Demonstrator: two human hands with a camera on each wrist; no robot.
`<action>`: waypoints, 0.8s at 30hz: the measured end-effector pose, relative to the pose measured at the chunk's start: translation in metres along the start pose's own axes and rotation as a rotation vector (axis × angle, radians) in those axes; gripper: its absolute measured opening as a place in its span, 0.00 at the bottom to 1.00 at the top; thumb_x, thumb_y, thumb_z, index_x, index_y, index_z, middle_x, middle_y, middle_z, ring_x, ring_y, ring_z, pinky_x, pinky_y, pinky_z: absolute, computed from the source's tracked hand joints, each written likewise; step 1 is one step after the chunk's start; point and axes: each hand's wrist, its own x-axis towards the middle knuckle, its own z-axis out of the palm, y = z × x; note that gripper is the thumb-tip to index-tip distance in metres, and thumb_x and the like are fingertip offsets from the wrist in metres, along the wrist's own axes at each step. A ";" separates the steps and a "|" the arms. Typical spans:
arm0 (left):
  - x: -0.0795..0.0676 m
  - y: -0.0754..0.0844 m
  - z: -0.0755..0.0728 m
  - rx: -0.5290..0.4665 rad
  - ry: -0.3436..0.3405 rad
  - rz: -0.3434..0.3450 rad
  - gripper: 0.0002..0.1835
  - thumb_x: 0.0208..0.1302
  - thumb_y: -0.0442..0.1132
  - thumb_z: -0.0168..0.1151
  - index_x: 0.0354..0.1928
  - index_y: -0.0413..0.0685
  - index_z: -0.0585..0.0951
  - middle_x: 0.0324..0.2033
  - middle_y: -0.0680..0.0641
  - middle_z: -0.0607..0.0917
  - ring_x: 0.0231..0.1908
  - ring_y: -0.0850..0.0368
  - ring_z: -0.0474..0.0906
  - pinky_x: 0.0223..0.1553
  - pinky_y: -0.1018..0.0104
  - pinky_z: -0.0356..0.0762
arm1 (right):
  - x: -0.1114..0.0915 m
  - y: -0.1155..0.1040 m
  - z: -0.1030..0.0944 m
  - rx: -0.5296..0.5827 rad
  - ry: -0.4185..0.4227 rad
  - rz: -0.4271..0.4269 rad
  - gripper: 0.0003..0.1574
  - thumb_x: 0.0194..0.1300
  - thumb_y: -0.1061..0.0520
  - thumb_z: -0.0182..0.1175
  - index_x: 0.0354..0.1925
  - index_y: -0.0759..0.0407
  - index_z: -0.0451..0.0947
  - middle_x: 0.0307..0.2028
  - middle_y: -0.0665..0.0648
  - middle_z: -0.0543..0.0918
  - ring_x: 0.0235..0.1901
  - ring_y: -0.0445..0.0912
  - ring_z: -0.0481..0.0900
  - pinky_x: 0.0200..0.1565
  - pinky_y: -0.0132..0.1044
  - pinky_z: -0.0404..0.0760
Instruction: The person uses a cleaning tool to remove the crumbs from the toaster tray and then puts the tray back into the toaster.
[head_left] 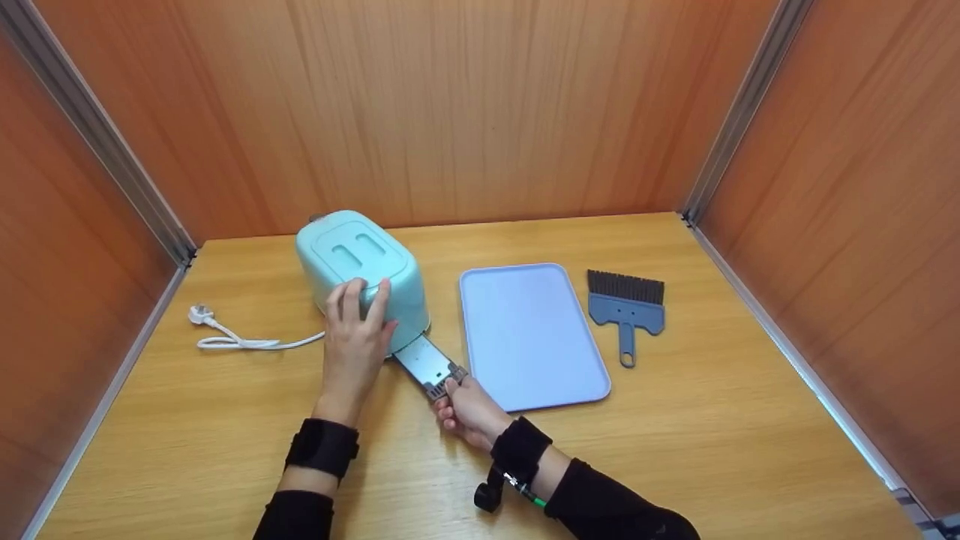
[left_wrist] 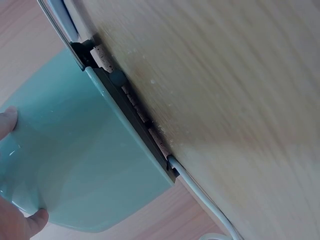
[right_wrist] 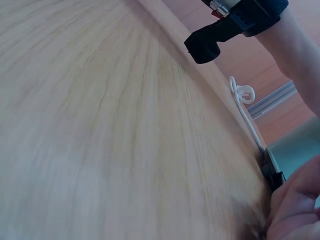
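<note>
Two hands are at work, read in the head view with 12 at the back wall (head_left: 495, 112). The right hand (head_left: 474, 411) pinches the grey end of the crumb tray (head_left: 426, 361), whose metal part-length juts out of the toaster (head_left: 360, 251) at 11 o'clock. The left hand (head_left: 351, 334), at 10 o'clock from the right, rests with fingers spread over the toaster's near end and upper edge. The toaster sits upright toward 11 o'clock on the table (head_left: 712, 420), its far end near the back edge. The crumb tray's end is just beside the left edge of the purple tray (head_left: 534, 341), which leaves little room toward 3; bare wood lies toward 6 and 7. The brush (head_left: 627, 313) lies at 2 o'clock, near the purple tray's right edge, handle toward 6. From the toaster, the cord (head_left: 259, 345) runs toward 8, ending in a plug (head_left: 200, 314) near the table's left edge.
</note>
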 end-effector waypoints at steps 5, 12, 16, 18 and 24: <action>0.000 -0.001 0.001 0.000 0.031 0.020 0.36 0.65 0.39 0.78 0.74 0.50 0.76 0.66 0.35 0.69 0.67 0.31 0.63 0.65 0.36 0.77 | -0.005 0.004 -0.004 -0.001 0.009 -0.003 0.20 0.88 0.59 0.39 0.70 0.66 0.58 0.30 0.50 0.73 0.21 0.33 0.65 0.20 0.21 0.68; 0.000 -0.001 0.003 0.008 0.069 0.050 0.36 0.62 0.37 0.80 0.72 0.48 0.77 0.65 0.34 0.70 0.66 0.31 0.65 0.63 0.37 0.79 | -0.014 0.009 -0.009 -0.029 0.018 -0.020 0.17 0.88 0.58 0.38 0.66 0.65 0.59 0.28 0.49 0.71 0.21 0.33 0.65 0.20 0.21 0.67; 0.000 -0.001 0.002 0.003 0.036 0.031 0.36 0.64 0.39 0.79 0.73 0.49 0.76 0.66 0.35 0.68 0.67 0.31 0.63 0.64 0.37 0.78 | -0.019 0.011 -0.012 -0.034 0.026 -0.026 0.17 0.88 0.58 0.39 0.67 0.64 0.58 0.28 0.49 0.71 0.21 0.33 0.66 0.20 0.21 0.67; 0.000 0.000 0.001 -0.001 0.025 0.025 0.36 0.65 0.39 0.78 0.74 0.49 0.75 0.66 0.35 0.68 0.67 0.31 0.62 0.65 0.36 0.77 | -0.022 0.012 -0.013 -0.035 0.027 -0.025 0.17 0.88 0.58 0.39 0.67 0.64 0.57 0.28 0.49 0.71 0.21 0.33 0.66 0.20 0.21 0.67; 0.000 -0.002 0.002 -0.004 0.012 0.019 0.37 0.66 0.40 0.78 0.75 0.50 0.74 0.68 0.34 0.67 0.68 0.31 0.61 0.66 0.36 0.76 | -0.031 0.015 -0.017 -0.037 0.013 -0.025 0.21 0.88 0.57 0.38 0.71 0.64 0.55 0.28 0.49 0.71 0.22 0.34 0.65 0.21 0.21 0.67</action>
